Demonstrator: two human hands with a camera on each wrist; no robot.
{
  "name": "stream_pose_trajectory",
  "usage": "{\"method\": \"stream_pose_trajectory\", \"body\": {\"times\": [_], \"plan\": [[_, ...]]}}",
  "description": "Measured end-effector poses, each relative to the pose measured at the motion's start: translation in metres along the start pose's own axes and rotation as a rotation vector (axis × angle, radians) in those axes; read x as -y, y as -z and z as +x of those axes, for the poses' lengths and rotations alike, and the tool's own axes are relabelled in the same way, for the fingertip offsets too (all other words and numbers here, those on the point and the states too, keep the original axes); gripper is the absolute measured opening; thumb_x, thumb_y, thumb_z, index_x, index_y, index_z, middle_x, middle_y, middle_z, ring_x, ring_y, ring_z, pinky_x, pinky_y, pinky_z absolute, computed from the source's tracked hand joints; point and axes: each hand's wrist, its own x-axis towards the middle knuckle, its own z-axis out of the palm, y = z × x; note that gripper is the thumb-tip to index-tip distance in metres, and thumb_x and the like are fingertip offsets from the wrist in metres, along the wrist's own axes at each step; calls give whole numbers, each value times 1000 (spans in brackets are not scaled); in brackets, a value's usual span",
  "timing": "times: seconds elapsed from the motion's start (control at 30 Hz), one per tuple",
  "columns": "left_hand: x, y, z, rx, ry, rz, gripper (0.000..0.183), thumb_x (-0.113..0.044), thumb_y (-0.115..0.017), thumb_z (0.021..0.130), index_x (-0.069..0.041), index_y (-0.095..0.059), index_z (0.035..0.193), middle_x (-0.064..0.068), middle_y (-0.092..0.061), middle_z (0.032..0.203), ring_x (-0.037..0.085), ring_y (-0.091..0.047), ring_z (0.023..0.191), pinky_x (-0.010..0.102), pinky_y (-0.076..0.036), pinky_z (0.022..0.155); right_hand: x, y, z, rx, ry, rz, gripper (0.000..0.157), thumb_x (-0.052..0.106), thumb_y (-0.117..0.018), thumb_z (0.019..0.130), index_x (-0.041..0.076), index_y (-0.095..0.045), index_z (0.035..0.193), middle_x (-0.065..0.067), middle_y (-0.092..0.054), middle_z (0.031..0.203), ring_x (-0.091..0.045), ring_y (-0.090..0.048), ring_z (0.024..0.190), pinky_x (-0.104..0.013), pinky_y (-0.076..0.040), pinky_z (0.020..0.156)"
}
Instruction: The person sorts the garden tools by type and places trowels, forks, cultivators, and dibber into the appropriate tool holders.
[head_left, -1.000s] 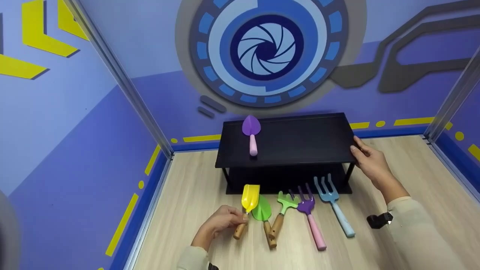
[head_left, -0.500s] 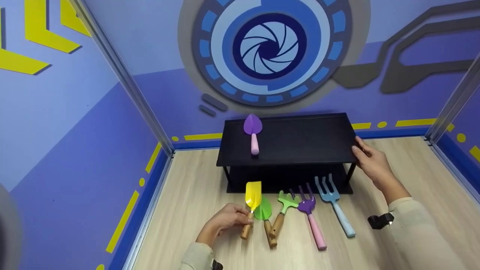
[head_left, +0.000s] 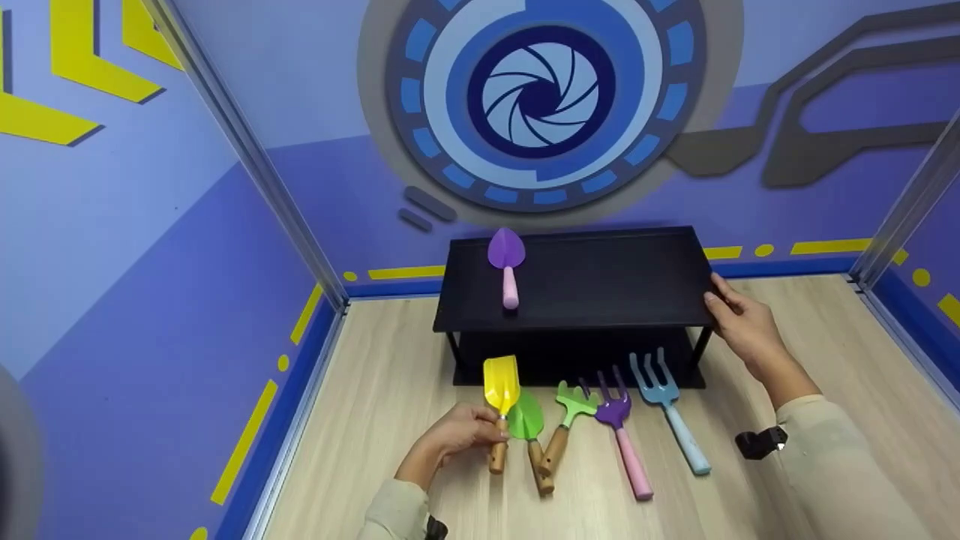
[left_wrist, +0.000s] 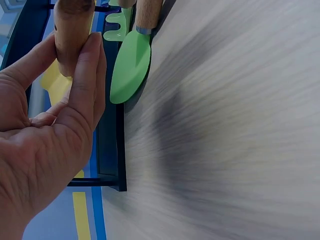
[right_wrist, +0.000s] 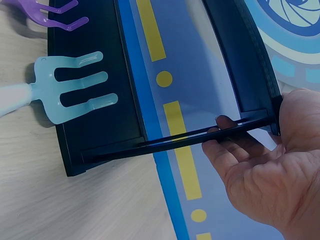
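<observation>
My left hand [head_left: 461,433] pinches the wooden handle of a small yellow shovel [head_left: 501,381]. The shovel is off the table, blade pointing toward the black two-tier shelf [head_left: 615,281]; the left wrist view shows its handle end [left_wrist: 73,30] between thumb and fingers. Just right of it lies a green trowel [head_left: 527,415] with a wooden handle. My right hand [head_left: 750,331] grips the right end of the shelf, its fingers [right_wrist: 222,150] around the side bar. On the shelf's top lies a purple trowel [head_left: 507,251] with a pink handle.
A green hand rake [head_left: 574,405], a purple fork [head_left: 615,411] with a pink handle and a light blue fork [head_left: 660,391] lie before the shelf. The green rake's handle overlaps the trowel's. Printed walls [head_left: 315,195] enclose the wooden table [head_left: 360,390].
My left hand has moved slightly right and toward the shelf, raising the yellow shovel a little and turning its blade leftward. My right hand stays on the shelf.
</observation>
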Motion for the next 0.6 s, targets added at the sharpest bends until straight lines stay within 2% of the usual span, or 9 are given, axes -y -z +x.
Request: {"method": "stream_pose_trajectory", "body": {"times": [0.23, 0.37, 0.6], "plan": [[-7, -3, -3, 13, -8, 8, 14, -6, -81, 90, -2, -72, 99, -2, -71, 86, 8, -69, 76, 21, -61, 69, -1, 0, -2, 0, 3, -3, 73, 61, -41, 110, 32, -12, 170, -13, -7, 180, -42, -27, 162, -25, -47, 118], [-11, -7, -5, 44, 1, 18, 10, -7, -81, 90, -4, -73, 95, -2, -71, 85, 9, -69, 75, 23, -62, 68, 0, 0, -2, -4, 3, -11, 73, 62, -41, 110, 32, -12, 170, -12, -7, 180, -42, -27, 162, -31, -45, 120], [-22, -16, -9, 94, 3, 29, 12, -6, -81, 90, -2, -74, 99, -1, -73, 86, 10, -71, 77, 25, -64, 69, 0, 0, -2, -7, 6, -15, 73, 61, -40, 110, 33, -12, 170, -12, -8, 180, -41, -28, 161, -31, -46, 120]]}}
